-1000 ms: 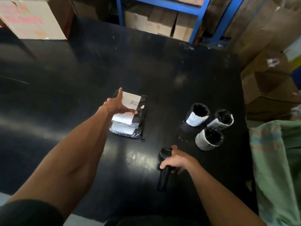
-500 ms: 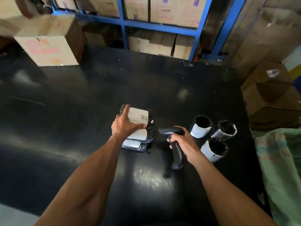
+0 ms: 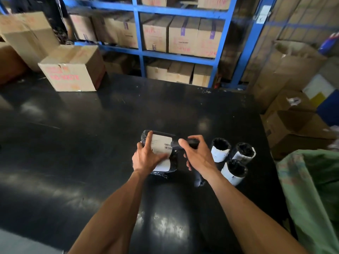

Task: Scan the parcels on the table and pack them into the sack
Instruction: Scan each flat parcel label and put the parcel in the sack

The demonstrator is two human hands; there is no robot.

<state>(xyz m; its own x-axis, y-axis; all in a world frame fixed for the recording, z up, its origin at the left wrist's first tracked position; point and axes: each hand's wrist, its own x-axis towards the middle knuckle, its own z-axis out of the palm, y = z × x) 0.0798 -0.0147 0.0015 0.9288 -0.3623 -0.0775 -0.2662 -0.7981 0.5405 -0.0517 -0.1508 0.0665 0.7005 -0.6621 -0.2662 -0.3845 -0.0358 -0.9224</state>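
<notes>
A stack of flat black-wrapped parcels (image 3: 162,145) with white labels lies mid-table on the black table (image 3: 91,143). My left hand (image 3: 146,154) grips the stack, fingers over the top label beside its barcode. My right hand (image 3: 197,155) holds a black handheld scanner (image 3: 185,143), its head right at the label's right edge. Three black cylindrical parcels (image 3: 233,158) with white labels stand just to the right of my right hand. The green sack (image 3: 315,195) hangs open past the table's right edge.
A cardboard box (image 3: 73,70) with red lettering sits on the table's far left. Blue shelving (image 3: 183,52) full of cartons stands behind the table. More cardboard boxes (image 3: 297,129) are piled on the floor at the right.
My right hand has lifted the scanner off the table and brought it left to the top parcel's label. My left hand has kept its hold on the stack.
</notes>
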